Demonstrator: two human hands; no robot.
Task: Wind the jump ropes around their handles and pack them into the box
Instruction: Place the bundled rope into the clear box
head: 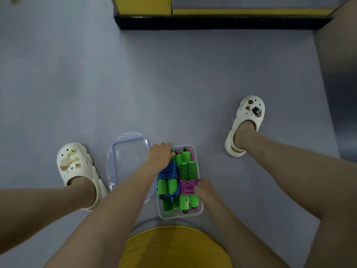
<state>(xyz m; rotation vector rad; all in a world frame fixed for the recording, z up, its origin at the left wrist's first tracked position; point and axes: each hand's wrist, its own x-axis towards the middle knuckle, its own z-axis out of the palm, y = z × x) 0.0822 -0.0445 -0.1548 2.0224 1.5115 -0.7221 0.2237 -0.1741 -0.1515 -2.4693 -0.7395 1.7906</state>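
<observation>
The clear box [181,216] is standing on the floor [173,84] between the person's feet. The wound jump ropes [170,187] are lying inside it, side by side along its length, so that the bundles are fitting within the walls. The blue-rope bundle [167,172] is occupying the left half and the pink-rope bundle [188,185] the right half, each with rope coiled around paired green handles [185,167]. The left hand [160,154] is resting over the far left corner, its fingers [167,146] bending downward onto the contents; whether they are gripping or only pressing cannot be determined. The right hand [205,190] is lying against the right wall, its fingers touching the pink winding, grip likewise indeterminate. Both hands are probably seating the bundles level. The lid [127,161] is lying just left of the box, presumably staged for closing.
</observation>
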